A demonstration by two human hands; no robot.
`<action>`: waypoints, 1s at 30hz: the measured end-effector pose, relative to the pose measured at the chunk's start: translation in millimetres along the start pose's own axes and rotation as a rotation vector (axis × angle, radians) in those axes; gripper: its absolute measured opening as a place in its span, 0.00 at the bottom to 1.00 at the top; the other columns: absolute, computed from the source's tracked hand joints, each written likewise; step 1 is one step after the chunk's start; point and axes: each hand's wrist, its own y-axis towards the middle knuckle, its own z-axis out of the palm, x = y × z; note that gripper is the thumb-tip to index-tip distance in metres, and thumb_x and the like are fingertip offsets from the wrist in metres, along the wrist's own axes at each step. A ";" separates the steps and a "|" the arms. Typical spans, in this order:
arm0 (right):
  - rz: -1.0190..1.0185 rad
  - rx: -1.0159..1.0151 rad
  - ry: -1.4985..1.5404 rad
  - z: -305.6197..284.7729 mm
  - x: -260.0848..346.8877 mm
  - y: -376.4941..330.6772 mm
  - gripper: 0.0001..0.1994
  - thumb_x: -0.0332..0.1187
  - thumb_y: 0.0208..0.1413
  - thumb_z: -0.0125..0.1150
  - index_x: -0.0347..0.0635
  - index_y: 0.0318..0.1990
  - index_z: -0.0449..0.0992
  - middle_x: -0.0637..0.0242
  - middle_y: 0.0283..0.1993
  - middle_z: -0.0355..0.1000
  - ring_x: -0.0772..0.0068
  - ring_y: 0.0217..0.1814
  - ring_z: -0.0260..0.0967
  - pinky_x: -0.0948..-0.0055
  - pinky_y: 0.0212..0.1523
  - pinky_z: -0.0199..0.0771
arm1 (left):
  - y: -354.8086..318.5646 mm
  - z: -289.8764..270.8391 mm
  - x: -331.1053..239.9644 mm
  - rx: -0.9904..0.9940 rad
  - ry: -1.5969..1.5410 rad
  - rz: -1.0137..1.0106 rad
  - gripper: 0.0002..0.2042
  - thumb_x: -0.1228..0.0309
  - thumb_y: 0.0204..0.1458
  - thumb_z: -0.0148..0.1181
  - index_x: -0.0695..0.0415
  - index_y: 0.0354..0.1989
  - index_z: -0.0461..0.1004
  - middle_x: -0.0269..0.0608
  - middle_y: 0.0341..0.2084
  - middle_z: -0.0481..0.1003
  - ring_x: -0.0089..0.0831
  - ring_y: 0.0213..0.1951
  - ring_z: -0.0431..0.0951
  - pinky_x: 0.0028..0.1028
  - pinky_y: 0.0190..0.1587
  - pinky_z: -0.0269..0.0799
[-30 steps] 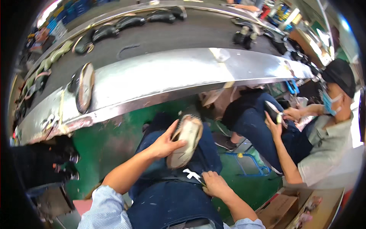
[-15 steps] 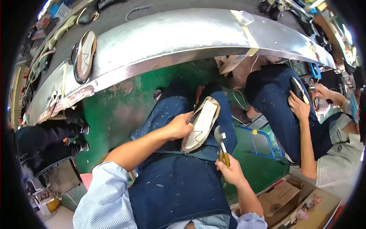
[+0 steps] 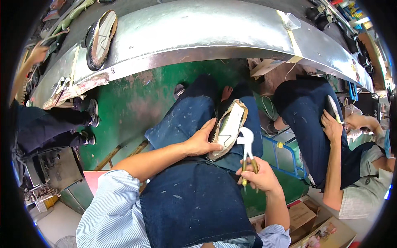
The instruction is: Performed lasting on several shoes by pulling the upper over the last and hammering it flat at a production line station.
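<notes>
Looking down from the head camera, a seated person works a shoe (image 3: 228, 129) across the lap of a dark blue apron (image 3: 194, 202). The left hand (image 3: 201, 141) presses flat on the shoe's near end, fingers spread and curled over its edge to steady it. The right hand (image 3: 259, 178) is closed round the handles of metal pincers (image 3: 247, 145), whose curved head nearly touches the shoe's right edge.

This looks like the pulling or trimming stage along the sole edge; the next move likely calls for biting the pincer head onto that rim while the left hand holds firm.

The shoe lies sole-side up, tilted away, with a pale insole and a woven tan border. A similar shoe (image 3: 100, 38) rests on the metal conveyor (image 3: 198, 33) beyond.
</notes>
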 end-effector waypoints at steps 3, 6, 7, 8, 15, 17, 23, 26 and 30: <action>-0.148 -0.033 -0.218 -6.1 -16.4 6.4 0.16 0.27 0.54 0.63 0.33 0.49 0.70 0.69 0.32 0.72 0.82 0.24 0.66 0.82 0.23 0.65 | 2.8 2.6 -0.8 -0.024 0.034 0.026 0.55 0.60 0.41 0.71 0.72 0.70 0.40 0.62 0.71 0.43 0.46 0.73 0.43 0.31 0.72 0.42; -0.066 -0.020 -0.063 -4.2 -15.6 10.5 0.16 0.31 0.57 0.61 0.33 0.50 0.72 0.71 0.30 0.70 0.83 0.29 0.66 0.79 0.30 0.67 | 2.6 13.2 4.1 -0.064 0.017 0.066 0.54 0.60 0.42 0.71 0.73 0.70 0.39 0.64 0.71 0.42 0.48 0.73 0.42 0.32 0.73 0.41; 0.073 -0.022 -0.141 -5.5 -11.8 11.1 0.17 0.32 0.58 0.60 0.33 0.52 0.72 0.71 0.30 0.70 0.82 0.31 0.66 0.77 0.31 0.67 | 1.6 17.0 5.1 -0.093 0.033 0.076 0.54 0.60 0.42 0.70 0.73 0.70 0.38 0.65 0.71 0.42 0.49 0.73 0.42 0.32 0.73 0.40; 0.123 -0.028 -0.560 -7.7 -1.9 15.2 0.21 0.31 0.58 0.58 0.28 0.56 0.68 0.60 0.37 0.73 0.69 0.36 0.72 0.69 0.37 0.73 | 1.4 18.0 5.8 -0.099 0.040 0.085 0.54 0.61 0.43 0.69 0.74 0.69 0.37 0.66 0.70 0.41 0.50 0.73 0.41 0.32 0.73 0.40; -0.376 -0.217 -1.571 1.0 23.0 30.3 0.24 0.23 0.53 0.52 0.19 0.58 0.61 0.38 0.58 0.64 0.47 0.63 0.64 0.56 0.55 0.73 | -4.6 23.4 -2.5 -0.080 0.130 0.072 0.51 0.63 0.47 0.66 0.76 0.69 0.34 0.71 0.70 0.38 0.53 0.73 0.39 0.34 0.73 0.38; -0.305 -0.196 -1.692 19.0 62.2 29.8 0.23 0.24 0.52 0.50 0.19 0.55 0.64 0.37 0.56 0.68 0.47 0.59 0.68 0.57 0.54 0.74 | -5.0 25.5 -0.7 -0.080 0.145 0.084 0.51 0.64 0.48 0.65 0.76 0.69 0.33 0.71 0.70 0.38 0.54 0.73 0.38 0.34 0.73 0.38; 0.154 0.191 -1.537 25.1 102.0 49.9 0.17 0.36 0.56 0.54 0.26 0.42 0.73 0.39 0.39 0.76 0.42 0.47 0.75 0.52 0.50 0.74 | -3.0 19.9 8.9 -0.050 -0.659 -0.040 0.38 0.64 0.60 0.50 0.72 0.71 0.38 0.57 0.73 0.40 0.42 0.74 0.42 0.31 0.72 0.41; -0.088 0.065 -1.397 17.2 50.8 58.7 0.15 0.37 0.56 0.57 0.30 0.39 0.70 0.40 0.38 0.75 0.40 0.44 0.74 0.48 0.47 0.73 | 3.5 20.1 -7.6 -0.240 -0.985 -0.175 0.29 0.61 0.67 0.38 0.67 0.71 0.46 0.47 0.72 0.48 0.33 0.72 0.48 0.28 0.71 0.44; -0.418 -0.141 -1.274 13.0 -6.1 65.7 0.11 0.33 0.53 0.60 0.36 0.36 0.68 0.47 0.31 0.74 0.42 0.38 0.73 0.49 0.40 0.73 | 19.8 33.0 -11.5 -0.443 -0.564 -0.267 0.27 0.56 0.69 0.31 0.63 0.68 0.57 0.51 0.66 0.61 0.39 0.67 0.61 0.30 0.67 0.54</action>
